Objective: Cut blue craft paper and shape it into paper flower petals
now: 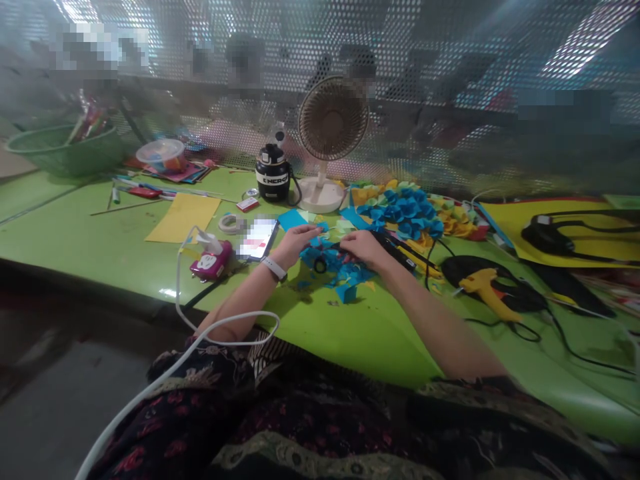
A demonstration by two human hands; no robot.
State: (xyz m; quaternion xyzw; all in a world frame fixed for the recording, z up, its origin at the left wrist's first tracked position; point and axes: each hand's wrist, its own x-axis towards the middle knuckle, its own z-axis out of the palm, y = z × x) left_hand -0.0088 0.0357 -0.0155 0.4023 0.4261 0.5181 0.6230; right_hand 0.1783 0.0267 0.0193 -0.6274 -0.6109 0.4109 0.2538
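My left hand [300, 241], with a pale band on its wrist, has its fingers pinched together at a small piece of blue paper [324, 227]. Close to it, my right hand [364, 247] is closed, fingertips pointing left; a dark thing shows at them, too blurred to name. Beneath both hands lies a heap of blue paper scraps [350, 272]. A black ring-shaped thing [320, 265] sits among these scraps. Pale green paper pieces [344, 227] lie just behind the hands. To the left of my left hand is a lit phone [259, 239].
Behind stand a fan [333, 120] and a black bottle [273, 175]. Folded blue paper pieces [405, 208] are piled at the back right. A yellow glue gun [487, 290] lies right. A white cable [150, 380] loops from a purple socket block [213, 261] across my left forearm.
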